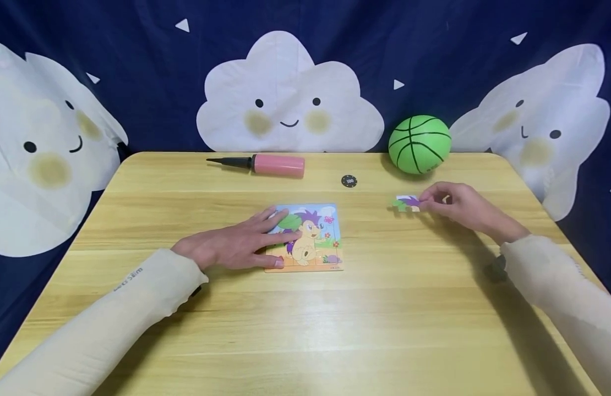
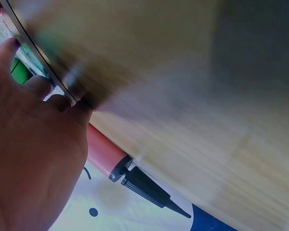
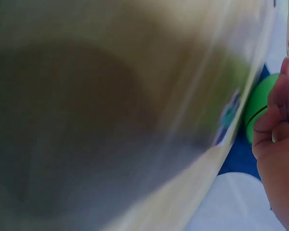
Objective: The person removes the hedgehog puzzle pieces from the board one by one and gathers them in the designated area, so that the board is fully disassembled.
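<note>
A square jigsaw puzzle (image 1: 312, 263) with a purple-spined hedgehog picture lies flat on the wooden table. My left hand (image 1: 236, 242) rests over its left side, fingers spread and fairly straight, covering part of the picture. In the left wrist view the fingertips of this hand (image 2: 33, 139) meet the board's thin edge. Off to the right, my right hand (image 1: 456, 203) pinches a small puzzle piece (image 1: 407, 203) by its right end, between thumb and fingers. Purple, green and white show on that piece. The right wrist view has this hand (image 3: 279, 130) at its right edge, fingers curled.
A pink hand pump (image 1: 279, 165) with a black nozzle lies near the table's far edge. Right of it is a black chip marked 100 (image 1: 349, 181). The green ball (image 1: 419, 144) sits at the back right, just beyond my right hand. A dark-blue cloud-patterned curtain (image 1: 152, 66) hangs behind.
</note>
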Demonstrator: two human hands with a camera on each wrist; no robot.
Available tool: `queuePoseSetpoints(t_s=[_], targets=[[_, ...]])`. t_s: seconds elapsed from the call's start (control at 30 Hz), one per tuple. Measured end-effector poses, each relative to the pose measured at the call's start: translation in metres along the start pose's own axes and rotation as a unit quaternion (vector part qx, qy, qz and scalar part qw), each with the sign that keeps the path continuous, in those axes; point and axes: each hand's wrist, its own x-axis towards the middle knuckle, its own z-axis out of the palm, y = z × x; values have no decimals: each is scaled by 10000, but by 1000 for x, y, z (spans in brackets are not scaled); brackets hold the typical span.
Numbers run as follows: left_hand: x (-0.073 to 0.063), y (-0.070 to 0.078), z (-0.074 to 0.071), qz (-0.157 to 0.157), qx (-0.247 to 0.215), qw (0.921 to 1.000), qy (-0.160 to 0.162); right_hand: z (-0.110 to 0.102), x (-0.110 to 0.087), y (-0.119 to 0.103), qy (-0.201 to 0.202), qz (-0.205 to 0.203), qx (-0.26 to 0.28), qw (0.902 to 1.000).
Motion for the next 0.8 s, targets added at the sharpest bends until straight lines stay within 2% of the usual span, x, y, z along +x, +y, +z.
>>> queuePoseSetpoints(t_s=[0.1,0.27,0.8], targets=[[0,0,0,9,-25,10000,-6,-1,-3,7,-30,58,-36,10000],[0,0,1,-4,-27,10000,12,1,-3,15,72,-140,-260,9995],[0,-1,1,14,88,10000,-9,1,2,19,93,-373,-917,9950]])
